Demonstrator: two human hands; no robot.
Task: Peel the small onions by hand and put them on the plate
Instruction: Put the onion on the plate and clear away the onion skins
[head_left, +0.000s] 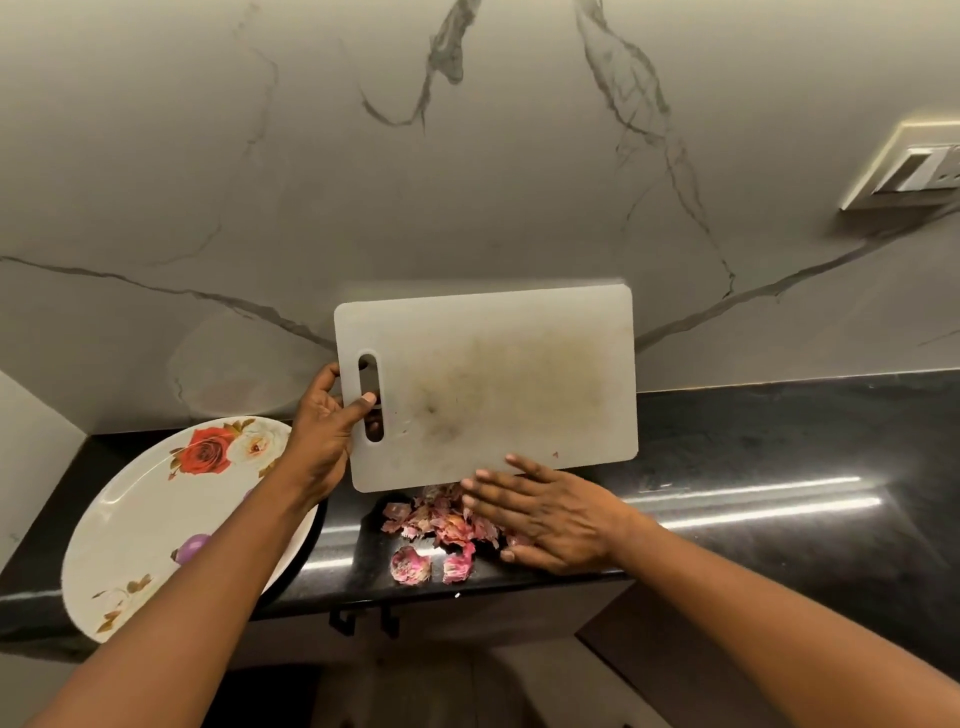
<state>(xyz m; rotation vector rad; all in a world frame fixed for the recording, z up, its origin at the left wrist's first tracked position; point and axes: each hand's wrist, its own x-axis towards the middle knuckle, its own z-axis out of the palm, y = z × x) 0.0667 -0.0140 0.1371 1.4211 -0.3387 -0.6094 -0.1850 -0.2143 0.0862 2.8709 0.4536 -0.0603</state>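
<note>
Head view, from the biggest thing down: a marbled wall stands behind a dark, glossy desk. A white cutting board is raised off the desk and tipped up towards the wall, stained in the middle and otherwise bare. A flowered plate sits at the left end, and its near rim seems to hang over the desk's front edge.

The left grip grasps the board at its handle slot, thumb across the front. The right grip is released: fingers straight and flat, laid over a heap of pink onion peels, fingertips at the board's lower edge. One purple peeled onion, as far as I can tell, lies on the plate, partly hidden by the left forearm.

Risks, as I judge them: a broad sweep could push the peels off, since two scraps already lie near the front edge. The left forearm crosses above the plate, so dropping the elbow could tip it and lose the onion. Held by one end only, the board could twist and slip.
</note>
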